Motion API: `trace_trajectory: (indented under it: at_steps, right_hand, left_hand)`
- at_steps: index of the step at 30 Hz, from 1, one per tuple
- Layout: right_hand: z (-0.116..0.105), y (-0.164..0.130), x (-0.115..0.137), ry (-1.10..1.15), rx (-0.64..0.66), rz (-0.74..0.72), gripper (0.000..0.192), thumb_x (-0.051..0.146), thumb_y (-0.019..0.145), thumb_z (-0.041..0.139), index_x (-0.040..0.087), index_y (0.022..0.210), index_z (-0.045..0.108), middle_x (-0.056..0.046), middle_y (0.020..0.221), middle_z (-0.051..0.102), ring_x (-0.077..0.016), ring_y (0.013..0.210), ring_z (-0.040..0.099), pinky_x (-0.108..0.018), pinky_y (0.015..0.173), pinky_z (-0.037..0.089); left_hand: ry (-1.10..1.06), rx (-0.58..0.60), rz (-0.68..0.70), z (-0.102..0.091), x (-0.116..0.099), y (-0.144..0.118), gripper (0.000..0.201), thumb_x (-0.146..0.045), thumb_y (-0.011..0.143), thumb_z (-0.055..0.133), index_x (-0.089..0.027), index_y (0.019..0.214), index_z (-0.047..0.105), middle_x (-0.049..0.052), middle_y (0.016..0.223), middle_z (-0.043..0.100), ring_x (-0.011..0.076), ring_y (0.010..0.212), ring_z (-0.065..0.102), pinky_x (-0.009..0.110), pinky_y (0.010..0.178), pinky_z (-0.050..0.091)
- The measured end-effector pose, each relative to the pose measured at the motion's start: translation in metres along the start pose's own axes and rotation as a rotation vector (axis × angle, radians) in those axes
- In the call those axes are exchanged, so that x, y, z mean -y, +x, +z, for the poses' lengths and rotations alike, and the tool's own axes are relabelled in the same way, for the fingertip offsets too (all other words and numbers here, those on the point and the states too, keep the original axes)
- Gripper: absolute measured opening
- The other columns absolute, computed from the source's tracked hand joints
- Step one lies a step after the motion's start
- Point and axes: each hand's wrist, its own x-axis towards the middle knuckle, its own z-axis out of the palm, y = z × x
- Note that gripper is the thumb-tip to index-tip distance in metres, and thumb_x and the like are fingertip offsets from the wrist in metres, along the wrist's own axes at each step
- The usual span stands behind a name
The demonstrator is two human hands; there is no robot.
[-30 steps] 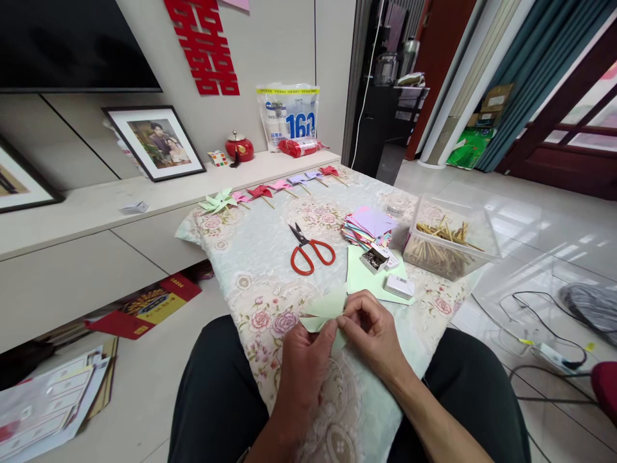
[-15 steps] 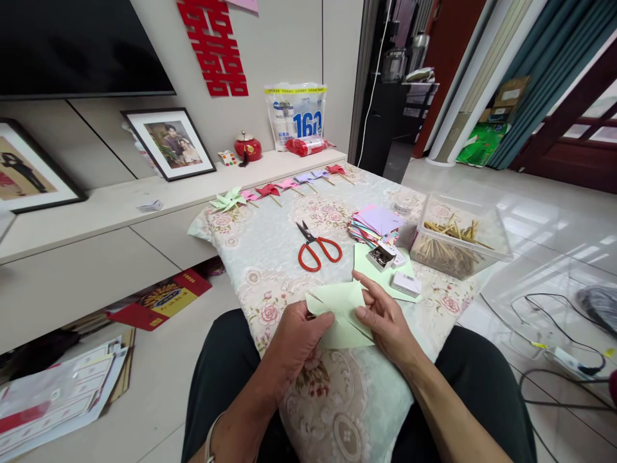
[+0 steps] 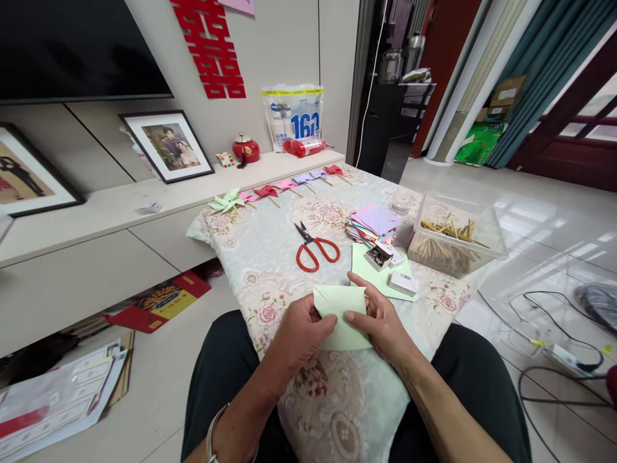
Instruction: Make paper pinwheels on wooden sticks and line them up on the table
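A light green sheet of paper (image 3: 344,331) with cut slits is held between my two hands above the near end of the table. My left hand (image 3: 303,326) pinches its left side, thumb on top and fingers underneath. On the right side my right hand (image 3: 380,318) grips it too, the thumb pressed on the paper near its middle and the index finger stretched along the edge. Beyond the paper lie scissors (image 3: 315,247) with red handles, blades partly apart. More green paper (image 3: 361,263) lies just past my right hand, under an opened small box of metal pins (image 3: 378,258) and a white box (image 3: 403,283).
Several finished paper pinwheels on sticks (image 3: 267,191) line the far table edge. A stack of coloured paper squares (image 3: 373,224) and a clear plastic bin of wooden sticks (image 3: 450,257) stand on the right. The flowered tablecloth (image 3: 250,280) covers the table; cables (image 3: 563,379) lie on the floor.
My right thumb has slid inward over the green paper, towards my left thumb. The hands have come slightly closer together, and the paper's slits show less.
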Motion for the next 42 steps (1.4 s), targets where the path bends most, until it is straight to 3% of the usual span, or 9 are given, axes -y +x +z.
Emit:
trace_trajectory:
  at_steps: [7, 12, 16, 27, 35, 42]
  right_hand:
    - [0.003, 0.001, -0.001, -0.043, -0.053, 0.001, 0.099, 0.026, 0.065, 0.086, 0.019, 0.149, 0.034, -0.004, 0.092, 0.074, -0.0187, 0.072, 0.069, -0.029, 0.064, 0.054]
    - [0.003, 0.001, -0.004, -0.057, -0.112, -0.086, 0.095, 0.025, 0.067, 0.085, 0.019, 0.148, 0.035, -0.005, 0.094, 0.074, -0.0184, 0.075, 0.068, -0.027, 0.064, 0.053]
    - [0.004, -0.002, -0.003, -0.048, -0.119, -0.103, 0.093, 0.025, 0.069, 0.084, 0.021, 0.148, 0.034, -0.004, 0.095, 0.074, -0.0173, 0.076, 0.067, -0.026, 0.065, 0.052]
    - [0.002, -0.002, -0.003, -0.028, -0.069, -0.075, 0.083, 0.027, 0.074, 0.082, 0.022, 0.146, 0.040, -0.006, 0.104, 0.074, -0.0205, 0.083, 0.069, -0.029, 0.068, 0.054]
    - [0.000, -0.001, -0.007, -0.025, -0.060, -0.076, 0.080, 0.027, 0.075, 0.080, 0.023, 0.145, 0.041, -0.006, 0.102, 0.074, -0.0192, 0.076, 0.069, -0.028, 0.066, 0.052]
    - [0.001, -0.004, -0.004, -0.103, -0.056, -0.124, 0.078, 0.032, 0.079, 0.077, 0.025, 0.147, 0.039, -0.006, 0.108, 0.073, -0.0206, 0.085, 0.068, -0.030, 0.070, 0.052]
  left_hand:
    - [-0.087, 0.023, -0.026, 0.003, 0.002, 0.001, 0.031, -0.016, 0.064, 0.071, -0.014, 0.095, 0.069, 0.004, 0.077, 0.076, 0.0180, 0.065, 0.067, 0.025, 0.059, 0.050]
    - [-0.344, 0.065, -0.027, 0.009, 0.009, -0.002, 0.039, -0.023, 0.068, 0.076, -0.013, 0.104, 0.069, 0.010, 0.092, 0.078, 0.0223, 0.079, 0.071, 0.031, 0.073, 0.053]
    - [-0.463, 0.064, -0.041, 0.015, 0.013, -0.006, 0.039, -0.027, 0.068, 0.080, -0.011, 0.103, 0.072, 0.011, 0.092, 0.078, 0.0220, 0.077, 0.071, 0.030, 0.073, 0.052]
    - [-0.477, -0.007, -0.011, 0.019, 0.017, -0.006, 0.035, -0.028, 0.072, 0.079, -0.013, 0.103, 0.074, 0.008, 0.089, 0.079, 0.0231, 0.080, 0.071, 0.031, 0.072, 0.053]
    - [-0.549, -0.006, -0.037, 0.018, 0.015, -0.007, 0.039, -0.031, 0.068, 0.081, -0.012, 0.102, 0.074, 0.009, 0.090, 0.079, 0.0252, 0.082, 0.071, 0.033, 0.073, 0.053]
    - [-0.530, -0.025, -0.028, 0.020, 0.019, -0.007, 0.039, -0.033, 0.071, 0.079, -0.012, 0.103, 0.074, 0.009, 0.091, 0.078, 0.0243, 0.082, 0.071, 0.032, 0.072, 0.052]
